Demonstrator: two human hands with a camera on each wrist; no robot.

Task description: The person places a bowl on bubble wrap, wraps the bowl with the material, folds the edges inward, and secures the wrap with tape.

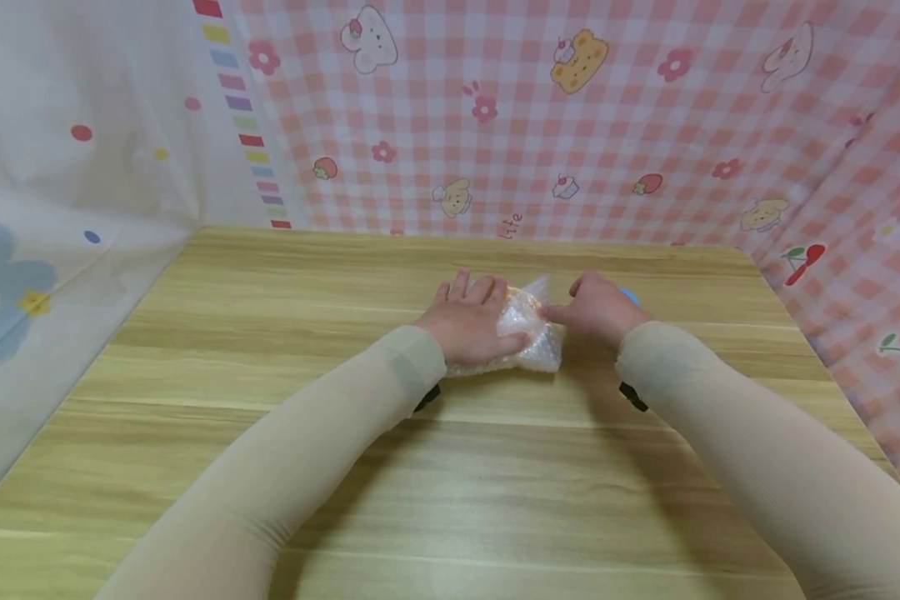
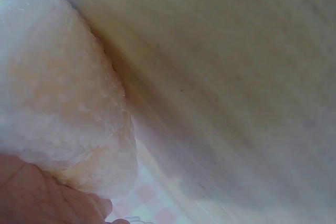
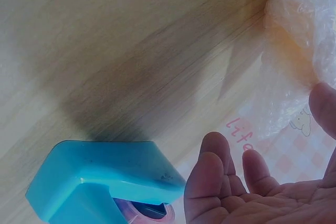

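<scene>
A bundle in clear bubble wrap [image 1: 542, 350] lies on the table, with something yellowish-orange showing dimly through the layers. My left hand [image 1: 467, 327] rests on its left part, fingers spread and thumb across the wrap. From the right, one extended finger of my right hand [image 1: 600, 310] touches the bundle's side. The right wrist view shows that hand's other fingers loosely bent, holding nothing. Beside them stands a blue tape dispenser [image 3: 121, 163] with a roll of tape [image 3: 167, 214] in it; in the head view the right hand mostly hides it.
The wood-grain table [image 1: 450, 492] reaches back to a pink checked cloth [image 1: 435, 108] with cartoon prints. A white patterned cloth [image 1: 120, 75] hangs at the left, and more checked cloth lines the right side.
</scene>
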